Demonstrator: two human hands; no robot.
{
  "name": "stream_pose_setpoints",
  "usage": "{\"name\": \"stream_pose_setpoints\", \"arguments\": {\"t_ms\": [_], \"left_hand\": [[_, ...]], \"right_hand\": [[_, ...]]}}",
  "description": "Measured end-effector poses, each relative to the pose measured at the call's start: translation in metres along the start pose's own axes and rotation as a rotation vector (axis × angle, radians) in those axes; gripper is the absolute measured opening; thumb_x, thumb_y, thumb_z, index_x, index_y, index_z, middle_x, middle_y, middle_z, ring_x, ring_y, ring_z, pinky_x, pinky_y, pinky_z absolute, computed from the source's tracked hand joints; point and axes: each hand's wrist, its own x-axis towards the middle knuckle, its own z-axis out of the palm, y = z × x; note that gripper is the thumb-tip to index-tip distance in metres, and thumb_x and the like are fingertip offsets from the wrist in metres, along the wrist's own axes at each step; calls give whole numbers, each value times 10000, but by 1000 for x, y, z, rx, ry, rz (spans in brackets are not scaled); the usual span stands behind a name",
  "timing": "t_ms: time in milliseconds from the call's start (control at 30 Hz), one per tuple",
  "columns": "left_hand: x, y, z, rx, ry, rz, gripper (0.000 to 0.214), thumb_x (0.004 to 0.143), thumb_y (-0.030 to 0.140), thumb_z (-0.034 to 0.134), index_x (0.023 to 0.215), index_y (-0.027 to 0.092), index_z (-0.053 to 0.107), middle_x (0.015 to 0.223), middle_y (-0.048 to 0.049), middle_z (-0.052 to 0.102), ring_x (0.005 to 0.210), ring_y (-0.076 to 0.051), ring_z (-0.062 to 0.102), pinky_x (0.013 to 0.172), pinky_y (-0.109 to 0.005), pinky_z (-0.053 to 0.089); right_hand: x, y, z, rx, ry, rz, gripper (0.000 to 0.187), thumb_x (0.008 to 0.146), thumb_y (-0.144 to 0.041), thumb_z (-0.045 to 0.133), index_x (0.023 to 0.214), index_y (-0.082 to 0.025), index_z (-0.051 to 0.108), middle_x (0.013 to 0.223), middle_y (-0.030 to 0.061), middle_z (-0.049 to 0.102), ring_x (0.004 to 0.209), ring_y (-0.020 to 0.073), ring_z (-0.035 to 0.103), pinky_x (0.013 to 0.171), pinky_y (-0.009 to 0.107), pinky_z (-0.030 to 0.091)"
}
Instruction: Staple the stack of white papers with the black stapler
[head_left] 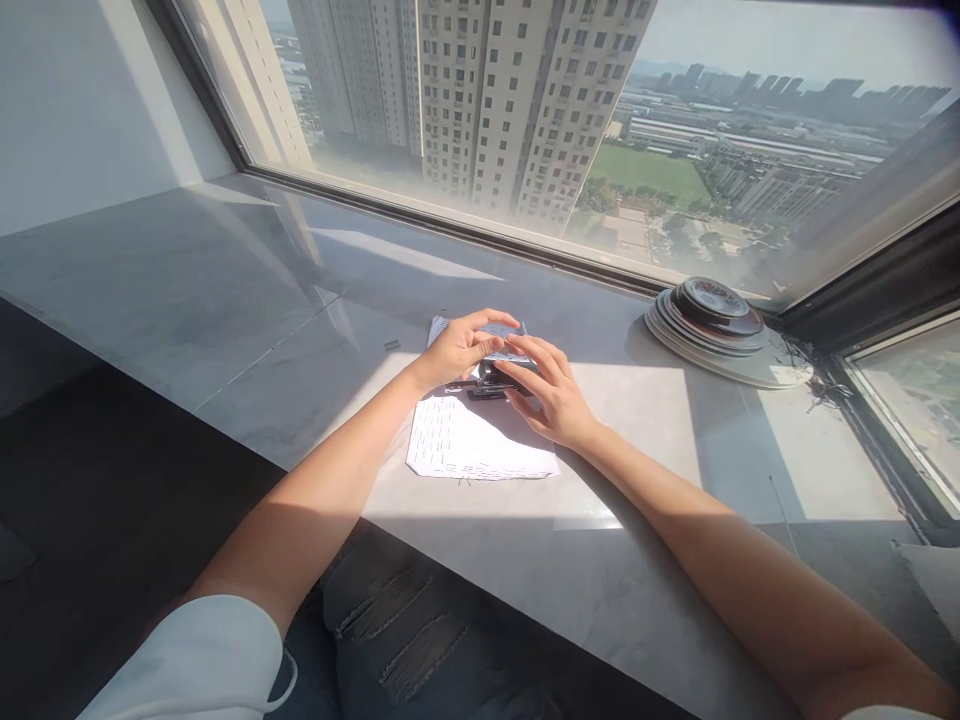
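Observation:
A stack of white printed paper sheets (469,445) lies on the grey stone window ledge (225,300) in front of me. A small dark stapler-like object (486,384) rests on the stack's far edge. My left hand (461,345) has its fingers curled over a folded sheet of paper (501,330) above that object. My right hand (551,395) touches the same sheet and the dark object, its fingers bent and pressed together. What exactly each hand grips is partly hidden.
A stack of round plates (712,320) sits on the ledge at the right, near the window frame. A tiny dark bit (391,345) lies left of the papers. The large window (525,120) runs along the ledge's far side. My knees in ripped jeans (420,630) are below the ledge.

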Motion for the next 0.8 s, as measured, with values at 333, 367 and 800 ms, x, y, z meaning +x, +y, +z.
{"name": "stream_pose_setpoints", "arguments": {"t_ms": [333, 367, 800], "left_hand": [[0, -2, 0, -1, 7, -31, 708, 901, 714, 784, 1384, 212, 654, 885, -53, 796, 405, -62, 436, 415, -225, 354], [0, -3, 0, -9, 18, -24, 722, 895, 721, 785, 1392, 216, 644, 936, -65, 807, 405, -57, 434, 417, -223, 354], [8, -13, -39, 422, 816, -111, 305, 1073, 479, 572, 937, 218, 656, 772, -48, 725, 639, -168, 624, 609, -269, 469]], "right_hand": [[-1, 2, -1, 99, -12, 33, 641, 1063, -255, 590, 1673, -357, 424, 1648, 82, 543, 1524, 370, 473, 1224, 660, 457], [-1, 2, 0, 110, -5, 39, 638, 1064, -259, 587, 1672, -356, 420, 1644, 87, 546, 1518, 368, 481, 1217, 667, 459], [-9, 42, -14, -333, -44, 731, 563, 1020, -380, 494, 1529, -146, 549, 1619, 194, 531, 1389, 419, 519, 1092, 604, 507]]}}
